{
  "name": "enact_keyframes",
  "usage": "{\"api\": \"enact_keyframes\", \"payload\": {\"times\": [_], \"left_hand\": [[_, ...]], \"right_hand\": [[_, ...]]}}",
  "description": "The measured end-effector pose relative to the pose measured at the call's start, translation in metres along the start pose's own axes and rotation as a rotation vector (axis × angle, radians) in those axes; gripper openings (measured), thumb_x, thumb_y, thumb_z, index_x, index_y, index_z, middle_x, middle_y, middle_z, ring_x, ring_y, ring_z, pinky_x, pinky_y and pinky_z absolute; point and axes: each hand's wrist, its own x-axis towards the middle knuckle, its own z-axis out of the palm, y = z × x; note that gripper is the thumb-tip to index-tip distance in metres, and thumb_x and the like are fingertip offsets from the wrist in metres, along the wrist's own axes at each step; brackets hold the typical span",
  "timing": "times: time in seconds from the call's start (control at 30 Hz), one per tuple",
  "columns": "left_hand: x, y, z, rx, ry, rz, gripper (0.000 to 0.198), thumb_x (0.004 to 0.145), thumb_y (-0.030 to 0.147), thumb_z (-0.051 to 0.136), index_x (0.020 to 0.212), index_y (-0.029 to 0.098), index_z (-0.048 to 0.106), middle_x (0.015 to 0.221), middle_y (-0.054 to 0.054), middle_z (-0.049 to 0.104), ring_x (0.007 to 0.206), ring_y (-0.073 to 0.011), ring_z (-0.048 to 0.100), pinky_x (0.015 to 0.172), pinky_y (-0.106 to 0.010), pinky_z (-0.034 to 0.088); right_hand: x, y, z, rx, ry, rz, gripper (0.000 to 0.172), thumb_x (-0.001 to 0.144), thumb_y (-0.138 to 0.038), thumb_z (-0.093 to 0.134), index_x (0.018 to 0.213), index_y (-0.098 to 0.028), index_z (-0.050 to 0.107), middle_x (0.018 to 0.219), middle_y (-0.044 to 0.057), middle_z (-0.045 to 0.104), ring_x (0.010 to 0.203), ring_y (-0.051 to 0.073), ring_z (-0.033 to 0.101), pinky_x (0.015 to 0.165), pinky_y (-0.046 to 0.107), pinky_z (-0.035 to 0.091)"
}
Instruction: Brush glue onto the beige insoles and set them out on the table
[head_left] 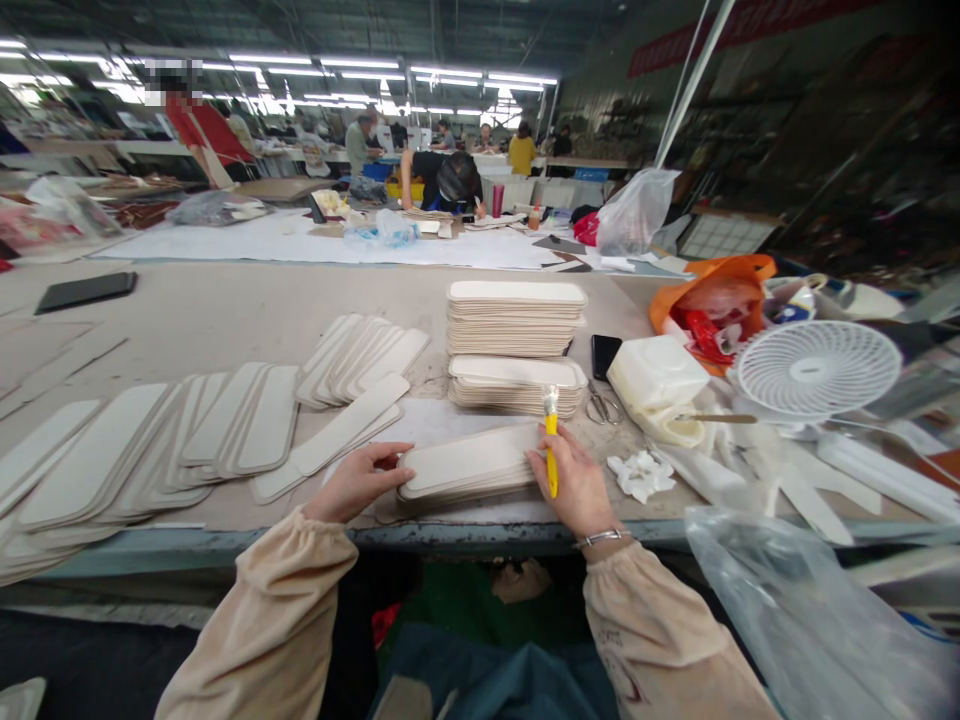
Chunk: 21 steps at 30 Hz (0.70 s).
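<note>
My left hand (361, 480) grips the left end of a low stack of long pale panels with rounded corners (469, 462) at the table's front edge. My right hand (576, 482) holds a yellow-handled brush (553, 455), its bristle end up and whitish. Fingers of that same hand also touch the right end of the stack. Behind it stand two neat piles of similar panels, a taller one (517, 293) and a shorter one (517, 372). More panels (259, 415) lie fanned out to the left.
Right of the piles lie scissors (602, 405), a black phone (604, 355), a cut-open white plastic jug (658, 385), crumpled white material (641, 474), a white fan (817, 368) and an orange bag (712, 290). A dark flat case (86, 291) lies far left. Across the table a person (442, 180) bends over work.
</note>
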Motion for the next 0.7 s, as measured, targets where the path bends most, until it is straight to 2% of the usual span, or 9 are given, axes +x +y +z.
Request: {"api": "enact_keyframes", "payload": {"times": [0.47, 0.6, 0.7], "left_hand": [[0.0004, -0.0016, 0.0000, 0.008, -0.026, 0.000, 0.065, 0.060, 0.049, 0.077, 0.112, 0.010, 0.070, 0.080, -0.002, 0.060, 0.077, -0.0175, 0.054, 0.074, -0.031, 0.042], [0.0003, -0.0028, -0.0003, 0.007, -0.025, 0.000, 0.065, 0.061, 0.048, 0.077, 0.113, 0.010, 0.070, 0.079, -0.002, 0.061, 0.077, -0.0176, 0.054, 0.074, -0.031, 0.041], [0.0002, -0.0042, -0.0005, 0.006, -0.023, 0.011, 0.065, 0.062, 0.048, 0.077, 0.114, 0.010, 0.069, 0.080, -0.002, 0.061, 0.078, -0.0178, 0.054, 0.075, -0.031, 0.042]], "right_hand": [[-0.0014, 0.0000, 0.0053, 0.002, 0.050, -0.006, 0.009, 0.093, -0.026, 0.057, 0.100, -0.022, 0.052, 0.112, 0.011, 0.067, 0.115, 0.029, 0.061, 0.091, 0.045, 0.056], [-0.0016, -0.0003, 0.0030, 0.035, 0.125, 0.014, 0.011, 0.091, -0.024, 0.058, 0.100, -0.023, 0.051, 0.122, 0.012, 0.064, 0.117, 0.028, 0.059, 0.094, 0.046, 0.054], [-0.0005, -0.0018, -0.0002, 0.071, 0.228, 0.004, 0.013, 0.090, -0.022, 0.059, 0.099, -0.023, 0.050, 0.119, 0.011, 0.066, 0.111, 0.026, 0.063, 0.092, 0.045, 0.054]]}}
